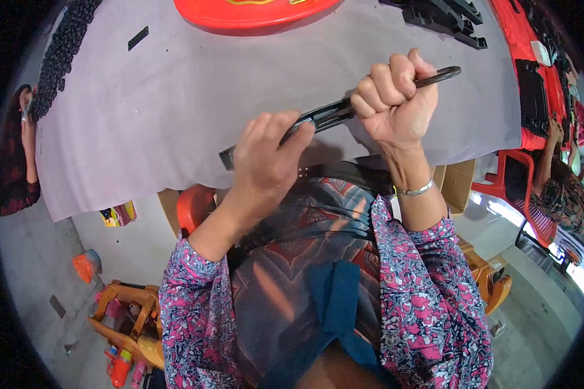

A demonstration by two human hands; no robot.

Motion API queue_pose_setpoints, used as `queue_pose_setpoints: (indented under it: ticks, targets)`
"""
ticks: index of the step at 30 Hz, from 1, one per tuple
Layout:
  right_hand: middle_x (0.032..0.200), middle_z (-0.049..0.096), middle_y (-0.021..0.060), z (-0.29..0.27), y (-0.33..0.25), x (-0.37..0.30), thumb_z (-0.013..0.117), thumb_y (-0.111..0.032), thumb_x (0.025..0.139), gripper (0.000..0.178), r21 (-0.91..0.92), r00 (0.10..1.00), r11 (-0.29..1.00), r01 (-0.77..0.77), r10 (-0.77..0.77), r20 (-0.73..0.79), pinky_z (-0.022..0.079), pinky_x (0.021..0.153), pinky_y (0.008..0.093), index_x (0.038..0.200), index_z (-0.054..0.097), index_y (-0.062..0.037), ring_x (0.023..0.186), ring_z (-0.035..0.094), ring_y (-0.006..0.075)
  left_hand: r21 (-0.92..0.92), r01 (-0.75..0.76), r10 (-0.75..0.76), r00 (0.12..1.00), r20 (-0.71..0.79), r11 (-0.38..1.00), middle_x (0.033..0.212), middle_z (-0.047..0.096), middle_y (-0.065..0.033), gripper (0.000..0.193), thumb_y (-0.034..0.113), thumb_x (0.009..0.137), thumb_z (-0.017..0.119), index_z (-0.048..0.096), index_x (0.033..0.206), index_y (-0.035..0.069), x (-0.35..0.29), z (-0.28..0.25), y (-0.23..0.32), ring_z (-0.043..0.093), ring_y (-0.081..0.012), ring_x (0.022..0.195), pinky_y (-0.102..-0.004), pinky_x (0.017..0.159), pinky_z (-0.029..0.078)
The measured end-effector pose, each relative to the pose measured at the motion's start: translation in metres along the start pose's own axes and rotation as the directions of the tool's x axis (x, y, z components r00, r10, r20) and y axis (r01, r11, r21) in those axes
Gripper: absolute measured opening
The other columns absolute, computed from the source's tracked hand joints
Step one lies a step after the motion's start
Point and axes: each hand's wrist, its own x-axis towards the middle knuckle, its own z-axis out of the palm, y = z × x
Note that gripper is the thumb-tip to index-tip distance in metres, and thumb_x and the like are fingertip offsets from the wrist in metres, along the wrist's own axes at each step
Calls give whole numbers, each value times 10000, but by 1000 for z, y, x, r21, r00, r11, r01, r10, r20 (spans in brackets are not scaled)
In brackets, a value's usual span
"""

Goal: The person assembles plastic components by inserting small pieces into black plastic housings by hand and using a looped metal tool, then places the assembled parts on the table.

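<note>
A long, narrow black part [334, 115] with a slotted middle and a rounded, loop-like right end is held at a slant above the cloth. My left hand [266, 152] is closed around its lower left portion, the thumb lying along the near side. Higher up on the right, my right hand [396, 97] is wrapped round the same part in a fist, palm side showing, and the rounded tip sticks out beyond it. My fingers hide much of the part, so its exact kind cannot be told.
A pale cloth covers the table [143, 129]. On it are a red tray [259, 23], several black plastic parts [444, 19], a small black strip [138, 37] and a dark heap of small pieces [61, 52]. Other people work at both sides. A red chair [532, 188] stands at right.
</note>
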Motion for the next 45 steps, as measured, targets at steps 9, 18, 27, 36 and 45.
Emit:
queue_pose_setpoints:
  ticks: [9, 18, 27, 36, 45]
  targets:
    - [509, 206, -50, 8, -12, -4, 396, -455, 996, 528, 1, 996, 999, 32, -32, -87, 127, 430, 285, 573, 275, -164, 473, 163, 98, 95, -29, 36, 996, -80, 995, 982, 633, -113, 219, 44, 790, 617, 675, 1000, 60, -2, 12, 4, 638, -279, 877, -400, 780, 504]
    - [613, 375, -51, 41, -68, 4, 431, -418, 1011, 385, -762, 942, 625, -171, -123, -312, 186, 435, 209, 772, 429, -116, 516, 283, 33, 52, 134, -135, 991, 15, 990, 1168, 583, -150, 397, 39, 757, 728, 629, 1140, 52, 5, -6, 20, 584, -349, 1057, -437, 915, 482]
    - [634, 563, 34, -6, -51, 25, 582, -399, 959, 422, -899, 961, -353, -258, -191, -201, 388, 519, 296, 785, 645, -19, 565, 498, 115, 100, 206, -211, 976, 52, 973, 1090, 587, -128, 469, 88, 693, 786, 634, 1133, 28, -10, -34, 3, 577, -331, 985, -423, 853, 452]
    - [830, 649, 211, -8, -34, 16, 645, -297, 891, 329, -839, 965, -526, -137, -262, 7, 496, 682, 425, 942, 662, 27, 728, 635, 356, 56, 233, -236, 971, 46, 971, 962, 551, -74, 343, 75, 722, 758, 649, 1047, 85, -16, -32, -4, 564, -269, 906, -399, 794, 421]
    - [842, 645, 76, 38, -3, -31, 773, -120, 752, 231, -944, 987, -309, 115, -76, 145, 513, 716, 345, 948, 675, -45, 780, 607, 225, 4, 273, -272, 957, 99, 962, 985, 573, -109, 332, 104, 767, 739, 653, 1084, 58, -19, -31, -7, 566, -310, 953, -420, 863, 432]
